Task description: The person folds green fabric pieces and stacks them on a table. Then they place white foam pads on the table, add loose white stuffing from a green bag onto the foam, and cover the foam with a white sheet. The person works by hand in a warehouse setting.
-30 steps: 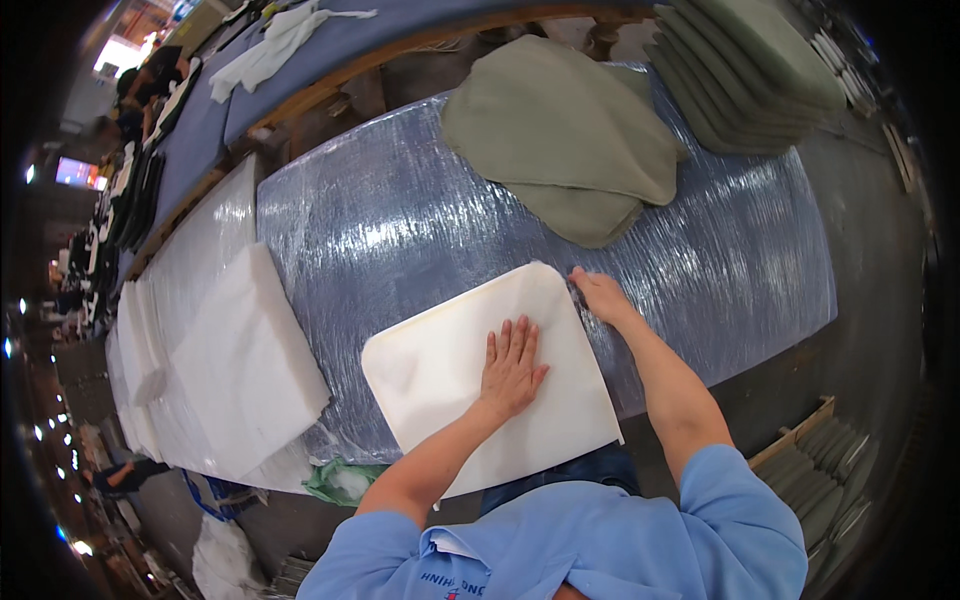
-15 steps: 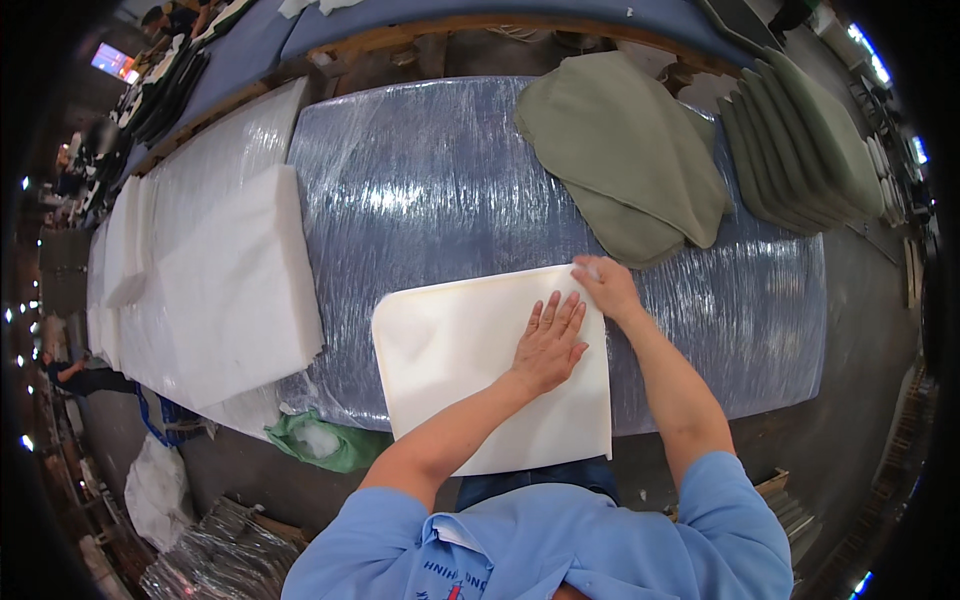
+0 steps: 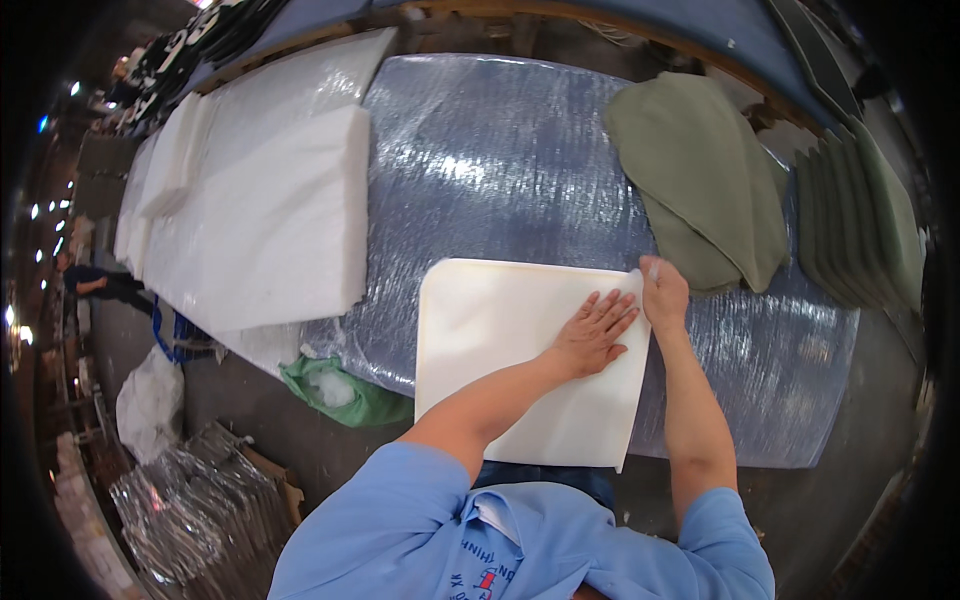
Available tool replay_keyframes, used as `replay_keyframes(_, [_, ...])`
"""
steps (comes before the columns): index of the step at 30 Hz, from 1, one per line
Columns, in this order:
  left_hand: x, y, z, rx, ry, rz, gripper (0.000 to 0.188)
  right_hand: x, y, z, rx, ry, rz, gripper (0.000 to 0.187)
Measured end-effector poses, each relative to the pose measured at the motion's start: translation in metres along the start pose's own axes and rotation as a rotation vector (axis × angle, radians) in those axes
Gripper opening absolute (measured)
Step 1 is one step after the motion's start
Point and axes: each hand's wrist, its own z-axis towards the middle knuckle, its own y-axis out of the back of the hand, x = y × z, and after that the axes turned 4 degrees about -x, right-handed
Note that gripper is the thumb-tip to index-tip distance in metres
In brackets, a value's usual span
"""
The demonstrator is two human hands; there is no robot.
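A white foam cushion [image 3: 500, 310] with rounded far corners lies flat in front of me, its near edge against my body. My left hand [image 3: 598, 338] rests on its top, palm down with fingers spread. At the far right corner, my right hand [image 3: 664, 295] is closed, its fingers pressed on the cushion's edge. A small white bit shows at those fingertips, too blurred to name. Beyond my right hand lie olive-green fabric covers [image 3: 695, 180], loosely stacked and flat.
The plastic-wrapped table [image 3: 490, 200] carries a stack of white wadding sheets [image 3: 290, 230] on the left. Several olive-green cushions [image 3: 850, 215] stand in a row at the right. An open green sack [image 3: 345, 390] sits by the near edge; plastic-wrapped bundles [image 3: 205, 500] lie lower left. A person [image 3: 100, 285] stands far left.
The view has shifted, so the table's things sit differently in the picture. My right hand's fingers have closed at the cushion's corner. My left hand stays flat on the cushion.
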Motion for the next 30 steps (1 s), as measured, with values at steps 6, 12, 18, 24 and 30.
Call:
replay_keyframes(6, [-0.008,-0.001,0.009,0.068,-0.005,-0.042,0.066,-0.066,0.005,0.014,0.282,-0.524,0.170,0.061])
replay_keyframes(12, [-0.002,0.002,0.022,-0.085,0.006,-0.213,0.055,-0.079,0.035,-0.021,0.004,-0.493,0.544,0.032])
replay_keyframes(18, [0.016,-0.003,0.079,-0.070,0.013,-0.017,0.048,-0.071,0.021,-0.046,0.290,-0.152,0.003,0.041])
replay_keyframes(24, [0.016,-0.010,0.078,0.018,0.024,0.052,0.050,-0.063,0.039,-0.070,0.315,-0.192,-0.141,0.054])
replay_keyframes(30, [0.008,-0.011,0.084,0.011,-0.011,0.061,0.053,-0.078,0.060,-0.086,0.386,-0.171,-0.239,0.063])
